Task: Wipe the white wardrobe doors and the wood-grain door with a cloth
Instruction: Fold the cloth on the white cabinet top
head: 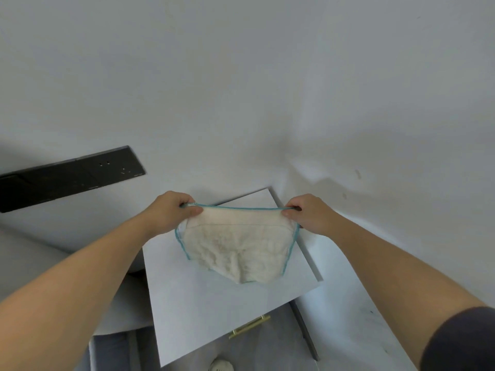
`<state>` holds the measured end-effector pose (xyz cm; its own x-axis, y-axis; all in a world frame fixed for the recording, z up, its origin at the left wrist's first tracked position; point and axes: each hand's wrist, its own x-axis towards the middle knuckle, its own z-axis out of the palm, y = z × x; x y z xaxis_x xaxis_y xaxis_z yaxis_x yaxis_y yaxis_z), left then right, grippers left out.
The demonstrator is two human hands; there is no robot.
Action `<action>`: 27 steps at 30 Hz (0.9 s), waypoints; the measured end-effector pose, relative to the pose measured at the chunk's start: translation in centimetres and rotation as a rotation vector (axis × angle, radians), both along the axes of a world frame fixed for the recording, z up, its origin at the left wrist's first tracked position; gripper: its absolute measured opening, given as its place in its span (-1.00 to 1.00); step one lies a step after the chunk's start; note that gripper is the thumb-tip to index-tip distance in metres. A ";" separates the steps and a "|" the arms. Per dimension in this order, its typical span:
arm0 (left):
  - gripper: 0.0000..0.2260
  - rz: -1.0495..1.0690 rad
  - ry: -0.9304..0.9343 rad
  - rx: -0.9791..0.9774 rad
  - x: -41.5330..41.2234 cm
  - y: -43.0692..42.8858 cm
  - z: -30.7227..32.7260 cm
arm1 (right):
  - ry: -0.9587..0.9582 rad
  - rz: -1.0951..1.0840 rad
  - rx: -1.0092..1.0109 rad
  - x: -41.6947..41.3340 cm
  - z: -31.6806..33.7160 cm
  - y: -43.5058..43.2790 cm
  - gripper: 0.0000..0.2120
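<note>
The left hand (174, 210) is pinching one upper corner of the cream terry cloth with teal stitched edging (238, 250), thumb and curled fingers closing over the hem. The right hand (305, 212) is pinching the opposite corner the same way. Between them the top edge is being pulled taut and level while the rest is hanging in a loose sag, probably to spread the cloth out and find a usable face or fold before wiping.

The cloth is hanging just above the flat white rectangular cabinet top (192, 303), whose front is carrying a slim brass bar handle (249, 326), so the hem has room to drop freely. Behind it the plain white wall (241, 89) is filling the view, with a long black panel (67, 178) running along the left. No wardrobe door or wood-grain door is showing clearly, so wiping appears not yet begun.
</note>
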<state>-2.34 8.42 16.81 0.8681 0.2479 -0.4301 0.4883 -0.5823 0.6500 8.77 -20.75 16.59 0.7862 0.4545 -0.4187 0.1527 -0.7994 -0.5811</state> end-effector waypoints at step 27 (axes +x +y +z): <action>-0.81 -0.349 0.326 0.101 -8.4 -2.1 -12.8 | 0.226 0.456 -0.365 -7.9 -12.5 -2.3 -0.68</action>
<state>-10.72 6.36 4.00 0.7311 0.0207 -0.6820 0.4215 -0.7997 0.4275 0.88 -23.09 4.09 0.4210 0.5196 -0.7435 0.4305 -0.8359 -0.3404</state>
